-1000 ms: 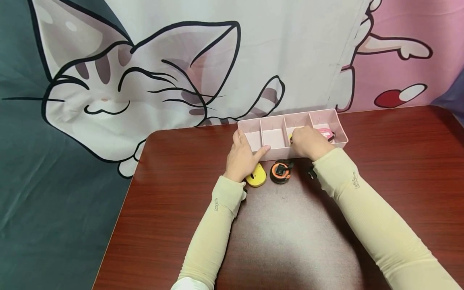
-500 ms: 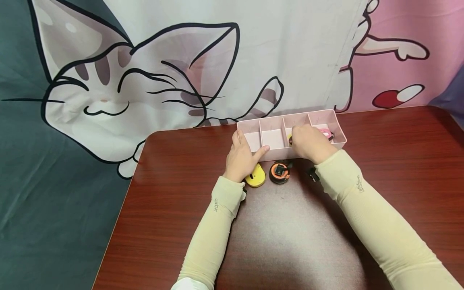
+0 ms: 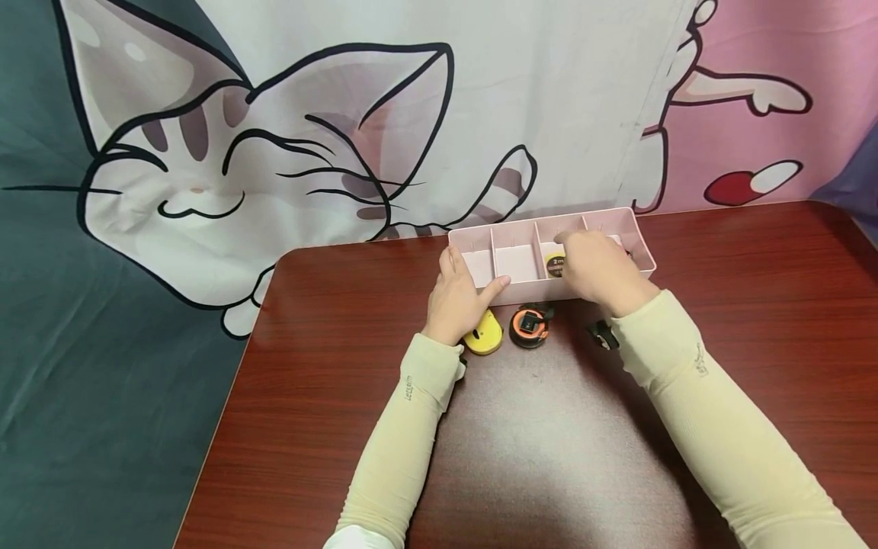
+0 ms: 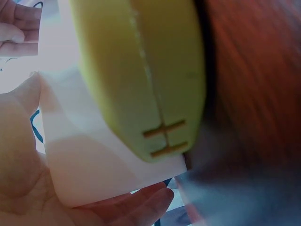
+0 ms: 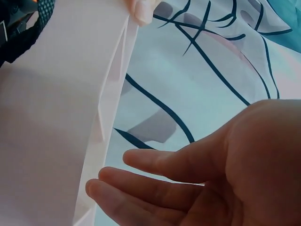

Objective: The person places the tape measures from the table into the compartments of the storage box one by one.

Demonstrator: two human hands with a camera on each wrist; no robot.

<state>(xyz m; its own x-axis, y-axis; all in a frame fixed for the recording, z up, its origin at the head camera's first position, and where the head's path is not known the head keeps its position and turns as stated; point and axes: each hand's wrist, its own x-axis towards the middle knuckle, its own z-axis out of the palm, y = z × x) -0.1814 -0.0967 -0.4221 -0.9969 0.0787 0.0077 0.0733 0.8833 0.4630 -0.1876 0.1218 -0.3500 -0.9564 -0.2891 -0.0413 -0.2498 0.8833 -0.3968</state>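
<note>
A pink box [image 3: 531, 293] with a row of compartments stands at the back of the table. My left hand [image 3: 455, 302] grips its left end, the thumb on the front wall; the left wrist view shows fingers around the box's corner. My right hand [image 3: 598, 265] is over the right compartments. In the right wrist view its fingers [image 5: 155, 186] are loosely extended at the rim, holding nothing. Beside them, in the third compartment, lies a yellow tape measure [image 3: 555, 265] with a black "2m" label. A pink object in the last compartment is mostly hidden by that hand.
In front of the box lie a yellow case with a dark mark [image 3: 485, 333], near my left wrist, and an orange and black tape measure [image 3: 529, 326] with a strap. A cartoon cat curtain [image 3: 343, 152] hangs behind the brown table [image 3: 329, 320].
My right hand has let go of the yellow tape measure and drawn back to the right, uncovering its label. The left hand stays on the box.
</note>
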